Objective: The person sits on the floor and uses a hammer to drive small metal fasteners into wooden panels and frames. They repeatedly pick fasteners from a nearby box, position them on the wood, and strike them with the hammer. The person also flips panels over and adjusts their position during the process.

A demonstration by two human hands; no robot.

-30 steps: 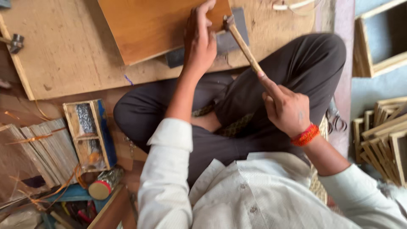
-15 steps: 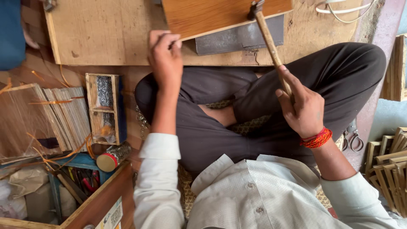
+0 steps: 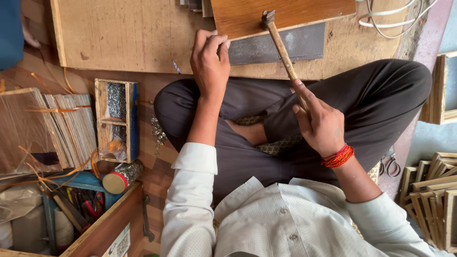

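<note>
The right hand (image 3: 323, 126) is clenched round the hammer (image 3: 282, 50) handle, and the head, which was beside the panel's edge a moment ago, now lands on the wooden panel (image 3: 295, 12) ahead of it. The left hand (image 3: 209, 62) has slid back to the panel's near edge, fingers curled and pinching at something too small to tell. A box of nails (image 3: 116, 119) sits well left.

White dotted buttoned shirt, cuffed sleeves, dark trousers, red, perhaps beaded, wristband (image 3: 337, 157)
</note>
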